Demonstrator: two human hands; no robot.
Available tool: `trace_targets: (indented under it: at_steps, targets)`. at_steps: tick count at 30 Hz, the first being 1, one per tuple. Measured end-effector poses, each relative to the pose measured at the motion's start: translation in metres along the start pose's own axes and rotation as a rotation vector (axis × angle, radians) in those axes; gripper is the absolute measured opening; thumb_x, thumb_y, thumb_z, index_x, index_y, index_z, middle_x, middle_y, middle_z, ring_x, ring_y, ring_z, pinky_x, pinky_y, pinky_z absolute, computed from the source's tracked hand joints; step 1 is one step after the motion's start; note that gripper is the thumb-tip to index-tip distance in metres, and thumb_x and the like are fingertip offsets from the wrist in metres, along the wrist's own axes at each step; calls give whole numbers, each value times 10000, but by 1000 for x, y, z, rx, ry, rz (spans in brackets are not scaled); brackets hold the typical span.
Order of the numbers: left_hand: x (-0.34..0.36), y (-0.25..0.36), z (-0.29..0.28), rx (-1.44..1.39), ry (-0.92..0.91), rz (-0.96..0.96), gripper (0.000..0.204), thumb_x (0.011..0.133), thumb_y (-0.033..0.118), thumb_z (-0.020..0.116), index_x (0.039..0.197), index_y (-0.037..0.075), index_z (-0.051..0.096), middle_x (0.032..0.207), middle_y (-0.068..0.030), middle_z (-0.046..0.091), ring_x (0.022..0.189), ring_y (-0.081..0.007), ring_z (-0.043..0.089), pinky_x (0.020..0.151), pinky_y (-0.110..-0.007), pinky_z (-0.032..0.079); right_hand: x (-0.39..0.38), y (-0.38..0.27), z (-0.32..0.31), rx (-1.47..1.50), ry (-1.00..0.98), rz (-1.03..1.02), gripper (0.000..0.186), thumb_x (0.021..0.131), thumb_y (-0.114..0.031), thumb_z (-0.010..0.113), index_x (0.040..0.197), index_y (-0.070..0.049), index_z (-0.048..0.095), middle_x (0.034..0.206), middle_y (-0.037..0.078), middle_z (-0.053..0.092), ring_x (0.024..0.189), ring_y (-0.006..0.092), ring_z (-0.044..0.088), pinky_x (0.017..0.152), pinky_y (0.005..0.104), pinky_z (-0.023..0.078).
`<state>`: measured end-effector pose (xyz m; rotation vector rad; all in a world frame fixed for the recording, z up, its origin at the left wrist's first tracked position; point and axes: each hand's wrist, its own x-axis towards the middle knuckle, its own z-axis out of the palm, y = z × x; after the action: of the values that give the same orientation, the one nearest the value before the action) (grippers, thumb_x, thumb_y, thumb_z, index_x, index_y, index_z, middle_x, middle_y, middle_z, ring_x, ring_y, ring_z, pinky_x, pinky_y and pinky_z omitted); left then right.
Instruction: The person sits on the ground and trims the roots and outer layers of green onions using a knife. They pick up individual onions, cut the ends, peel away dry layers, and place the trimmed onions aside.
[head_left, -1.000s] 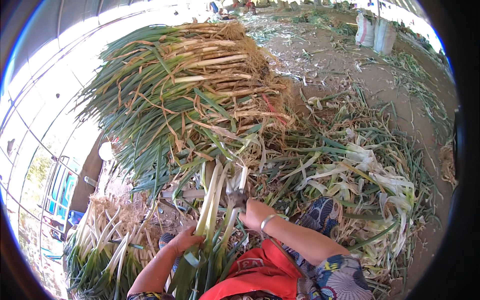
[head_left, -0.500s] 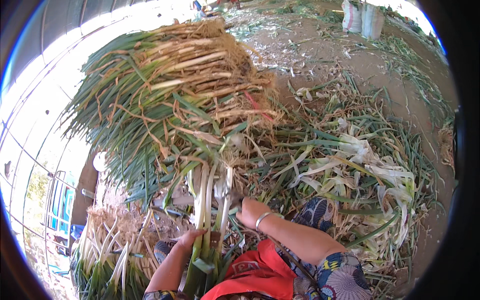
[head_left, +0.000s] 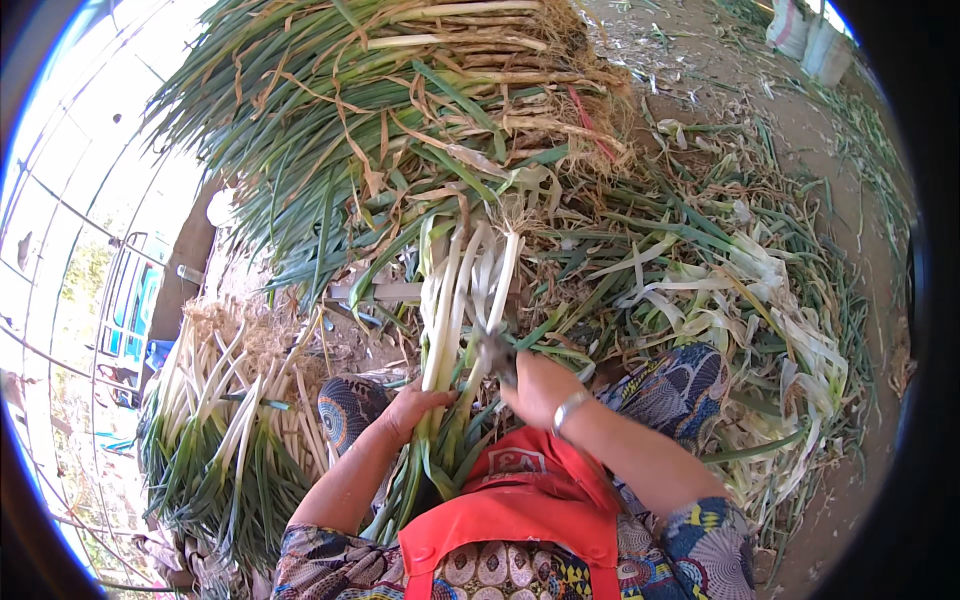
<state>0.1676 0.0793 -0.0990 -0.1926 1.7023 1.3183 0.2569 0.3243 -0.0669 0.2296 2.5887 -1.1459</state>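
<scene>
Littered dirt floor (head_left: 850, 215) around green onions (head_left: 445, 320)

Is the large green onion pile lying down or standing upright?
Lying down: the onion pile has leaves at left, brown roots at right.

Hands: two; one left hand (head_left: 415, 408), one right hand (head_left: 545, 388). Held stalks (head_left: 441, 330): perhaps four, overlapping. Tool (head_left: 496, 356): one. Bracelet (head_left: 571, 409): one. Apron (head_left: 520, 512): one. Large onion pile (head_left: 330, 130): one. Smaller onion bundle (head_left: 235, 425): one. Loose-leaf heap (head_left: 765, 275): one. Red strip (head_left: 588, 122): one. Sacks (head_left: 827, 52): two.
</scene>
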Motion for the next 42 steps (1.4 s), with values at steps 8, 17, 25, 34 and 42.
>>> trace_targets:
  at_steps: [8,17,25,34,42]
  targets:
    - [21,-6,9,-541,-574,103,706,847,294,660,1431,49,347,1189,-248,590,1075,-368,607,927,-452,499,9,20,11,-37,240,-29,400,845,-338,613,962,39,547,869,260,658,814,423,651,738,491,519]
    - [30,-5,4,-219,-272,64,403,806,276,668,1065,-25,598,827,-125,654,643,-230,632,586,-370,545,27,-9,7,-140,239,41,403,840,-345,622,964,29,540,894,265,648,840,422,639,750,493,508]
    - [-34,11,-20,-75,-35,136,273,784,168,695,956,-12,582,721,-92,609,546,-195,584,499,-320,485,-51,-13,18,-69,212,-157,416,853,-348,616,977,33,504,864,287,628,784,444,625,717,506,510]
    - [-68,16,-19,91,60,233,371,758,129,740,1062,-3,574,779,-62,619,625,-136,581,549,-299,487,14,-12,11,0,475,-153,356,839,-303,642,944,13,516,814,270,630,771,454,614,683,509,494]
    - [-112,25,-28,142,101,320,495,785,142,728,1211,17,509,838,-47,607,639,-120,588,564,-273,494,53,16,10,144,490,6,562,773,-404,700,1049,65,560,914,279,644,838,434,632,726,458,507]
